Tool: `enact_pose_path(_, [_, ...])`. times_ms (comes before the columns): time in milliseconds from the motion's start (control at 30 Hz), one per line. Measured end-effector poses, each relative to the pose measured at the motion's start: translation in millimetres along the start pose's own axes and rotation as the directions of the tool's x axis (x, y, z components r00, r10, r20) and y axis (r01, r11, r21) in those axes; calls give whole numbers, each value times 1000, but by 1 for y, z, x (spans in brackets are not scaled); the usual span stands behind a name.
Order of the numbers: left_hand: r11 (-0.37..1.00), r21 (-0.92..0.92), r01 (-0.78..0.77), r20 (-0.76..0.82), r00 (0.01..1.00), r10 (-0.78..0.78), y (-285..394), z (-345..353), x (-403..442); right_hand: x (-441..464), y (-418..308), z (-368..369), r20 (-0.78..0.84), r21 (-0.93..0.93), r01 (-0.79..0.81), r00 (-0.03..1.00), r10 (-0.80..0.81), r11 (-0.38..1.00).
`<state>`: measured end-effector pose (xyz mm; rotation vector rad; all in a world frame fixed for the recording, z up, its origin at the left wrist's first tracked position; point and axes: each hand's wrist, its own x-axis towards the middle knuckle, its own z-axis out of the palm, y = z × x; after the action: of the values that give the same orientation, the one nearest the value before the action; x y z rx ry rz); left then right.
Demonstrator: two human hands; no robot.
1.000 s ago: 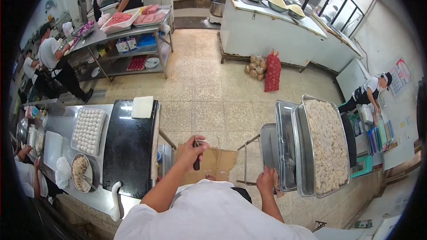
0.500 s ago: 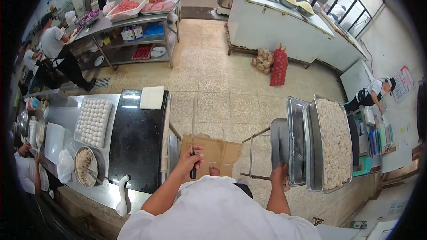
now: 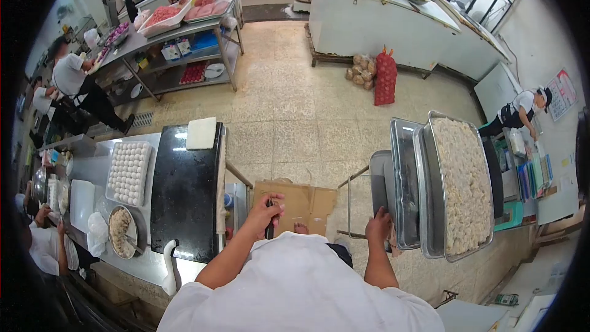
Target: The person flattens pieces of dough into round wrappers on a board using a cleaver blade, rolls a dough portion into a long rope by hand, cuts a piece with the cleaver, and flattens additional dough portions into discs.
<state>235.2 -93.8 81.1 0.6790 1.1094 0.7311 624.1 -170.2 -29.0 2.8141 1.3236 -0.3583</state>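
Observation:
Fingers closed, my left hand (image 3: 265, 214) grips the black handle of a knife (image 3: 269, 229) in front of my body, above a cardboard sheet (image 3: 295, 201) on the floor. Its blade cannot be made out now. On the other side, my right hand (image 3: 379, 226) is lowered beside the grey metal tray (image 3: 380, 175) on the rack. Its fingers are curled, and what they hold, if anything, is hidden. Nearby stand a clear-covered tray (image 3: 405, 190) and a deep metal pan (image 3: 461, 184) full of pale, lumpy mixture.
On the left steel table are a black board (image 3: 187, 200), a folded white cloth (image 3: 201, 133), a tray of white dough balls (image 3: 129, 172), a bowl of filling (image 3: 123, 230) and a white-handled tool (image 3: 170, 267). Sacks (image 3: 385, 77) sit ahead; several co-workers stand around.
The view has shifted slightly. The thin blade upright above my left hand no longer shows. My right hand has risen slightly beside the tray.

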Motion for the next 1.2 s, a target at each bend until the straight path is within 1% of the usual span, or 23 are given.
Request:
enact_pose_path(33, [1000, 3, 0, 3, 1000, 0, 1, 2, 2, -3, 4, -1, -1, 3, -3, 1000, 3, 1000])
enact_pose_path(100, [998, -70, 1, -11, 1000, -2, 1, 7, 3, -17, 17, -3, -8, -47, 124, 992, -125, 991])
enact_pose_path(200, [996, -53, -67, -43, 997, 65, -7, 7, 6, -11, 40, 19, 11, 6, 113, 994, -113, 994])
enact_pose_path(233, [997, -48, -52, -42, 998, 50, -7, 10, 4, -6, 45, 23, 23, 5, 103, 994, -103, 995])
enact_pose_path(300, [994, -88, -63, -88, 995, 55, -6, 11, -2, 2, 49, 30, -94, -52, 183, 978, -187, 982])
enact_pose_path(367, [995, -93, -40, -104, 994, 30, -7, 10, -5, 11, 42, 23, -10, 30, 139, 990, -139, 990])
enact_pose_path(467, [995, -96, -25, -97, 995, 16, -8, 12, -12, 12, 28, 2, 41, 63, 113, 992, -116, 992])
enact_pose_path(533, [994, -103, -21, -90, 996, 12, -12, 8, -17, 6, 24, 0, -56, 70, 139, 989, -136, 988])
enact_pose_path(667, [998, -55, -18, -73, 997, 14, -16, -4, -26, -1, 37, 7, -71, 153, 145, 988, -135, 978])
enact_pose_path(700, [999, -27, -27, -70, 997, 25, -16, -7, -29, -1, 50, 29, -196, 74, 213, 961, -196, 974])
enact_pose_path(733, [998, -40, -57, -65, 996, 54, -16, -11, -32, 3, 57, 38, -323, -20, 274, 908, -266, 961])
enact_pose_path(767, [999, -36, -40, -68, 997, 37, -19, -15, -36, 6, 52, 24, -355, -34, 294, 890, -286, 955])
enact_pose_path(800, [999, -33, -16, -74, 997, 14, -23, -19, -40, 3, 47, 11, -231, 5, 239, 945, -231, 971])
enact_pose_path(833, [999, -25, -40, -66, 997, 39, -26, -23, -43, -2, 42, 0, -91, 36, 174, 981, -170, 984])
enact_pose_path(867, [998, -37, -56, -71, 996, 54, -28, -27, -46, -3, 40, 1, -104, 31, 189, 977, -185, 981])
enact_pose_path(933, [995, -99, -2, -28, 1000, -1, -30, -31, -58, -6, 35, 8, -185, 126, 103, 979, -79, 987])
enact_pose_path(967, [995, -96, 14, -18, 1000, -15, -30, -34, -63, -3, 33, 9, -183, 63, 54, 982, -41, 997])
enact_pose_path(1000, [995, -104, 7, -22, 1000, -9, -33, -35, -66, -7, 25, 4, -187, 59, 63, 981, -51, 996])
enact_pose_path(1067, [996, -52, -68, 22, 997, 69, -37, -35, -69, -19, 8, -3, -375, 159, 262, 908, -187, 952])
enact_pose_path(1100, [997, -12, -76, 87, 993, 77, -33, -36, -75, -36, -12, -14, -415, 167, 423, 850, -325, 891])
enact_pose_path(1133, [997, -15, -80, 84, 993, 81, -36, -37, -70, -54, -38, -16, -346, 387, 497, 859, -377, 776])
enact_pose_path(1167, [993, 9, -122, 119, 986, 120, -44, -36, -60, -76, -67, -19, -286, 586, 521, 849, -443, 621])
enact_pose_path(1200, [987, 25, -159, 153, 976, 153, -51, -30, -56, -112, -101, -35, 76, 846, 194, 878, -472, 497])
